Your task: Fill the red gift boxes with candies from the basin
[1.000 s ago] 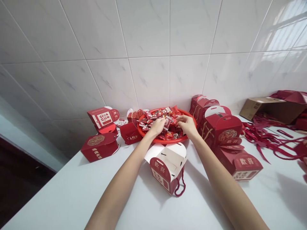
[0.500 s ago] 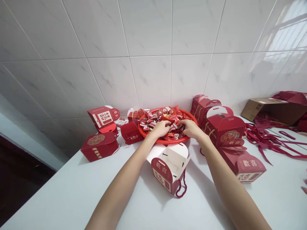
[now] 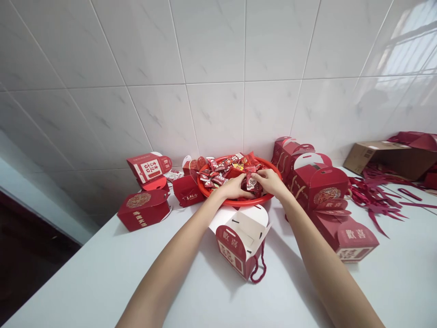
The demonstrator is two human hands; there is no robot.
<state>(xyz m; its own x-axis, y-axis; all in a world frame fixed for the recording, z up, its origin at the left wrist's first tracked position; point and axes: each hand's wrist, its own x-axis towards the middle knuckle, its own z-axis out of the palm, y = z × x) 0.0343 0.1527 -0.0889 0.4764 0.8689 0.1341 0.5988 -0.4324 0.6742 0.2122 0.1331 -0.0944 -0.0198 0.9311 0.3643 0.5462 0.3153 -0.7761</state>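
Note:
A round red plastic basin (image 3: 235,203) is heaped with wrapped candies (image 3: 220,180) in red, brown and pale wrappers. Both my hands are over its near half. My left hand (image 3: 234,187) curls against a few candies, its thumb stretched along their near side. A dark red candy with pale lettering (image 3: 251,183) is between the hands, and the thumb and fingers of my right hand (image 3: 269,181) close on it. Just in front of the basin stands an open red gift box (image 3: 231,248) with a white inside and a dark red cord handle (image 3: 261,273); its visible floor is bare.
Closed red gift boxes (image 3: 141,212) stand left of the basin, one box (image 3: 150,168) on top of another. More red boxes (image 3: 321,184) crowd the right side. Farther right are tangled dark red ribbons (image 3: 372,196) and a cardboard carton (image 3: 368,155) against the tiled wall.
My hands have drawn closer together within the basin, with candies gathered between them. A hand's fingertips at the far right edge have gone from view. The open box has stayed in place.

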